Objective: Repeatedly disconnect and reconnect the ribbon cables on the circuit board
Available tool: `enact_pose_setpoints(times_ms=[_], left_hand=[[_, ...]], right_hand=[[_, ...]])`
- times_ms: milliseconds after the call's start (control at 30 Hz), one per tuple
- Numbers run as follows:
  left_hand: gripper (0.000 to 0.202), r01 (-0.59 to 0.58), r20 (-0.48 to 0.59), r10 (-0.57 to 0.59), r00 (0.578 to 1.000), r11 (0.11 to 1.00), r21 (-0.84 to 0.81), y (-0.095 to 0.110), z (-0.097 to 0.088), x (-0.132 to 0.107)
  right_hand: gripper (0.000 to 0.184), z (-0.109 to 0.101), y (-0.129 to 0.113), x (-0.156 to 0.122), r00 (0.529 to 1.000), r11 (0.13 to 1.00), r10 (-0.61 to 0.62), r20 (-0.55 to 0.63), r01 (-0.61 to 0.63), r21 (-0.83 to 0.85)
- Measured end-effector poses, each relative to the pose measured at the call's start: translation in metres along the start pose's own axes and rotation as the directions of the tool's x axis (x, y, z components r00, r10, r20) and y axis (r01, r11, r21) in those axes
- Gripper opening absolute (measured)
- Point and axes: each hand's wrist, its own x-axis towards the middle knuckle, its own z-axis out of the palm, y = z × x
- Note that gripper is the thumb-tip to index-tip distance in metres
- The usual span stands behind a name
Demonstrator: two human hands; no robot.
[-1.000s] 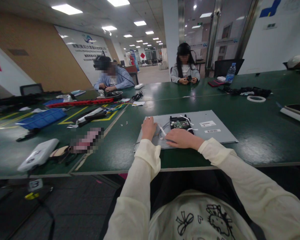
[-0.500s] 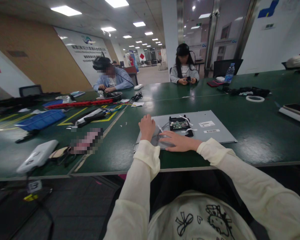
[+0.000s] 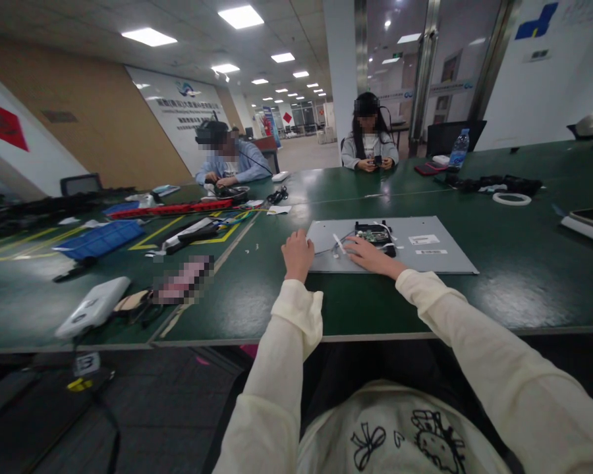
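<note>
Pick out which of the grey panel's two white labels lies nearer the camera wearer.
On the grey panel, it's the thinner label, closer to the front edge; the other label is taller and farther back.

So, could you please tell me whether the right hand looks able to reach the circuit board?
Probably yes: the right hand is just in front of the circuit board, whose top looks largely uncovered.

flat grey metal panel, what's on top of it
On the panel: a green circuit board in a black frame, white tape strips, thin grey cables and two white rectangular labels. The right hand covers part of it; what lies beneath cannot be seen.
</note>
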Motion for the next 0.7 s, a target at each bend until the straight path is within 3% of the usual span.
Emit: enact_pose_setpoints(times_ms=[300, 500, 700], left_hand=[[0.019, -0.015, 0.023, 0.015, 1.0, 1.0, -0.012, 0.0, 0.003, -0.001], [0.019, -0.015, 0.057, 0.017, 0.998, 1.0, -0.027, -0.001, 0.008, 0.001], [0.016, -0.042, 0.079, 0.044, 0.996, 0.999, -0.026, 0.001, 0.01, -0.001]], right_hand=[[0.067, -0.014, -0.022, -0.018, 0.979, 0.989, -0.126, 0.161, 0.138, -0.06], [0.067, -0.011, -0.017, -0.014, 0.982, 0.991, -0.069, 0.173, 0.087, -0.098], [0.068, -0.013, -0.002, -0.003, 0.983, 0.982, 0.112, 0.143, -0.088, -0.164]])
